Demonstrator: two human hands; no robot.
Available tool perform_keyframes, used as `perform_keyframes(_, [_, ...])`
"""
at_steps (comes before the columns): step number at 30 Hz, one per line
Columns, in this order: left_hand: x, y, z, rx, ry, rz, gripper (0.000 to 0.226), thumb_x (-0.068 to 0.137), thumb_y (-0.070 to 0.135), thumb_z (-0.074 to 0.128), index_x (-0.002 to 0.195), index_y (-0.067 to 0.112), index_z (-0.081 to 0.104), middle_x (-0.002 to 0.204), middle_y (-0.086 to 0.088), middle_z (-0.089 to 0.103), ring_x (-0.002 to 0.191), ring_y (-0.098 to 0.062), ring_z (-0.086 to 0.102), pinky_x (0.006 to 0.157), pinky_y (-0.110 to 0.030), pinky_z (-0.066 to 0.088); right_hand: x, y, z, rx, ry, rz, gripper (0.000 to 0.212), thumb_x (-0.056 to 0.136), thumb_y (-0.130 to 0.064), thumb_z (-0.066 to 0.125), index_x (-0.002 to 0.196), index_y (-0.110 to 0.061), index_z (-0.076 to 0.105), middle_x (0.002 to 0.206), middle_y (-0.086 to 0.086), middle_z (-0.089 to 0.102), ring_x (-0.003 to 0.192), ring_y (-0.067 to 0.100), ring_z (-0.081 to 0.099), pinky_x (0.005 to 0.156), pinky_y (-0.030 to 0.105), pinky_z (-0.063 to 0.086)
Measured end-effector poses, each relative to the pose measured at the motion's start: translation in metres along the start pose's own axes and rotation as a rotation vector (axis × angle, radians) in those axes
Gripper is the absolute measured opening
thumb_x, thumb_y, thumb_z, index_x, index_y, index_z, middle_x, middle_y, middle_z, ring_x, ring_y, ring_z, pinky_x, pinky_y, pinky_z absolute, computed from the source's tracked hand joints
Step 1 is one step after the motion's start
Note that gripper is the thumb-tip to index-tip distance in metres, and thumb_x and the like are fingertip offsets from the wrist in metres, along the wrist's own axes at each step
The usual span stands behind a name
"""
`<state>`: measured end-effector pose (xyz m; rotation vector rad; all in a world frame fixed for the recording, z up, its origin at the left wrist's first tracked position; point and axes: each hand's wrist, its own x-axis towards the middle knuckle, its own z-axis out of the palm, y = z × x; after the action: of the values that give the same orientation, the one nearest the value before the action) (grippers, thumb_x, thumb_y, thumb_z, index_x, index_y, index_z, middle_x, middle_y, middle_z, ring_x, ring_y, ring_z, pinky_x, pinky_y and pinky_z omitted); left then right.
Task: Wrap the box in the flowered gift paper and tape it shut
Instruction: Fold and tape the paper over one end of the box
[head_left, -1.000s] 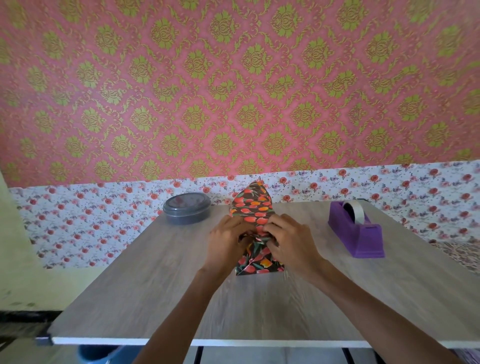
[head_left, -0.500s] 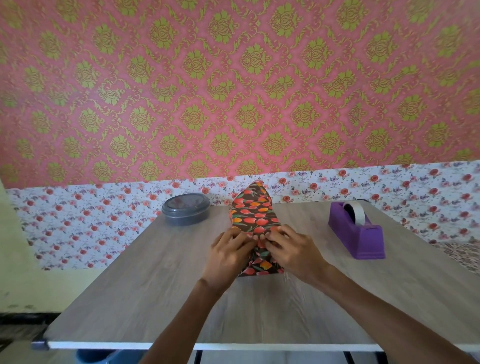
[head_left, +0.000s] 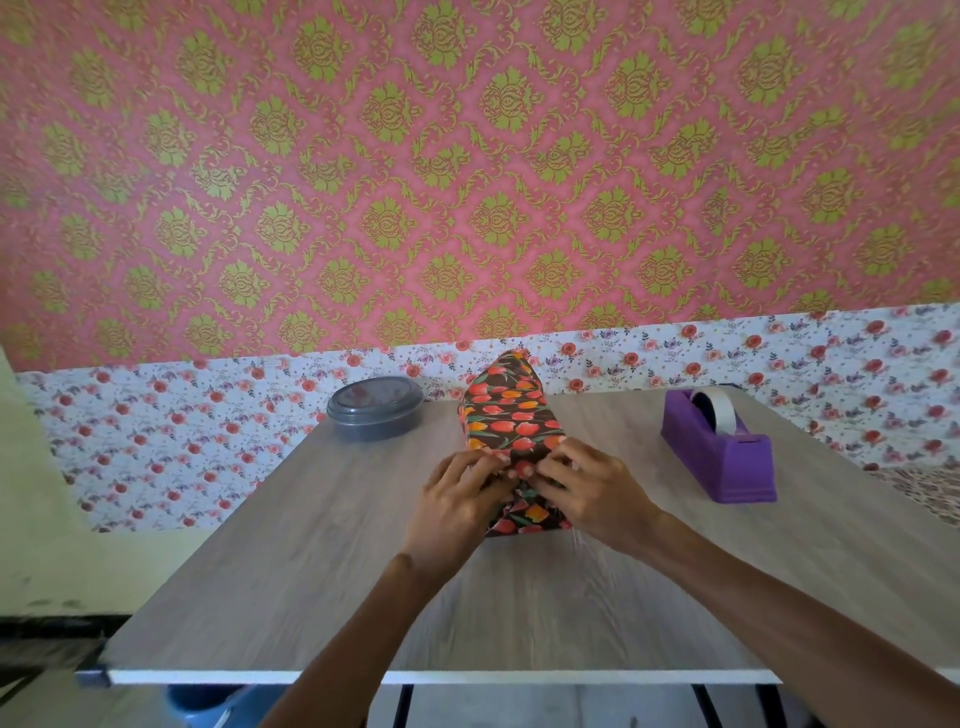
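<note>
The box (head_left: 511, 421) stands in the middle of the table, covered in dark gift paper printed with red and orange flowers. Its far end rises in a pointed paper flap near the wall. My left hand (head_left: 457, 493) and my right hand (head_left: 587, 486) meet at the box's near end, fingertips pressing the folded paper flaps together against it. The near face of the box is partly hidden by my fingers. A purple tape dispenser (head_left: 719, 449) with a roll of clear tape stands to the right, apart from my right hand.
A round grey lidded container (head_left: 375, 408) sits at the back left of the wooden table (head_left: 291, 587). The table's far edge meets a flowered wall. A blue object (head_left: 205, 704) shows under the table's front edge.
Both hands slid slightly up the near end of the box, fingers pinching the paper closer together. The box and the dispenser stayed in place.
</note>
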<state>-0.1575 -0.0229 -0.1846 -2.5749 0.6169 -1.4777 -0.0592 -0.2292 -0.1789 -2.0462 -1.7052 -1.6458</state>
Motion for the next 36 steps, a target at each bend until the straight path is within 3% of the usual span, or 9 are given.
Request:
perform_keyframes(2, [0.007,0.006,-0.004,-0.217,0.042,-0.243,0.018,0.081,0.024,0.076,0.098,0.023,0.07,0.116,0.005,0.059,0.109,-0.015,0.052,0.085,-0.034,0.053,0.002,0.001,-0.001,0.004,0.0,-0.014,0.013,0.092,-0.015,0.066,0.102,-0.012,0.074,0.102,0.0,0.066,0.096,0.022,0.054,0.08,0.032,0.057])
perform_keyframes(6, [0.022,-0.004,0.008,-0.583,-0.031,-0.723,0.048,0.083,0.037,0.076,0.127,0.027,0.061,0.137,0.013,0.046,0.127,-0.004,0.041,0.105,-0.026,0.039,0.003,0.001,-0.001,0.007,0.012,-0.042,0.018,0.092,-0.013,0.061,0.106,-0.008,0.072,0.105,0.002,0.067,0.095,0.023,0.054,0.082,0.034,0.056])
perform_keyframes(13, [0.024,-0.02,0.022,-0.671,-0.143,-0.776,0.062,0.067,0.037,0.087,0.125,0.032,0.065,0.138,0.014,0.051,0.128,-0.006,0.048,0.107,-0.041,0.045,-0.003,0.003,0.0,0.1,-0.089,0.085,0.027,0.091,-0.018,0.066,0.115,-0.008,0.07,0.113,0.003,0.064,0.109,0.024,0.054,0.091,0.035,0.054])
perform_keyframes(16, [0.027,-0.017,0.026,-0.62,-0.164,-0.794,0.066,0.065,0.043,0.086,0.126,0.034,0.064,0.139,0.011,0.051,0.128,-0.008,0.048,0.107,-0.041,0.045,-0.001,-0.006,-0.006,0.279,0.046,0.503,0.027,0.091,-0.032,0.064,0.106,-0.011,0.072,0.111,0.002,0.06,0.107,0.018,0.05,0.079,0.03,0.055])
perform_keyframes(21, [0.036,-0.01,0.022,-0.553,-0.211,-0.805,0.067,0.065,0.044,0.087,0.127,0.032,0.063,0.142,0.009,0.05,0.131,-0.01,0.044,0.11,-0.041,0.041,0.005,-0.007,-0.005,0.799,-0.114,1.27,0.094,0.065,-0.058,0.082,0.139,-0.018,0.04,0.129,-0.003,0.052,0.108,0.014,0.058,0.079,0.017,0.048])
perform_keyframes(24, [0.04,-0.005,0.021,-0.528,-0.229,-0.809,0.07,0.064,0.045,0.087,0.128,0.034,0.062,0.144,0.009,0.049,0.132,-0.011,0.044,0.11,-0.041,0.042,0.006,-0.004,-0.005,0.873,-0.202,1.262,0.087,0.061,-0.044,0.09,0.134,-0.017,0.052,0.122,-0.004,0.064,0.109,0.009,0.059,0.074,-0.001,0.039])
perform_keyframes(29, [0.057,0.018,0.029,-0.544,-0.228,-0.785,0.074,0.062,0.043,0.089,0.129,0.031,0.061,0.144,0.007,0.048,0.132,-0.012,0.044,0.112,-0.036,0.04,-0.008,0.008,-0.016,0.731,-0.143,1.279,0.088,0.056,-0.054,0.089,0.13,-0.019,0.057,0.117,-0.004,0.069,0.105,0.008,0.064,0.087,0.017,0.048])
perform_keyframes(31, [0.068,0.029,0.033,-0.55,-0.253,-0.767,0.076,0.062,0.045,0.089,0.13,0.03,0.059,0.144,0.007,0.047,0.132,-0.012,0.044,0.112,-0.029,0.036,-0.016,0.014,-0.024,0.668,-0.153,1.265,0.103,0.055,-0.061,0.084,0.14,-0.018,0.047,0.121,-0.002,0.068,0.111,0.017,0.064,0.091,0.027,0.05])
perform_keyframes(36, [0.089,0.055,0.045,-0.532,-0.304,-0.732,0.076,0.065,0.041,0.088,0.132,0.025,0.055,0.145,0.006,0.044,0.13,-0.015,0.046,0.106,-0.024,0.037,-0.034,0.029,-0.038,0.51,-0.265,1.254,0.126,0.061,-0.06,0.077,0.157,-0.016,0.008,0.121,0.011,0.068,0.11,0.023,0.065,0.082,0.021,0.046])
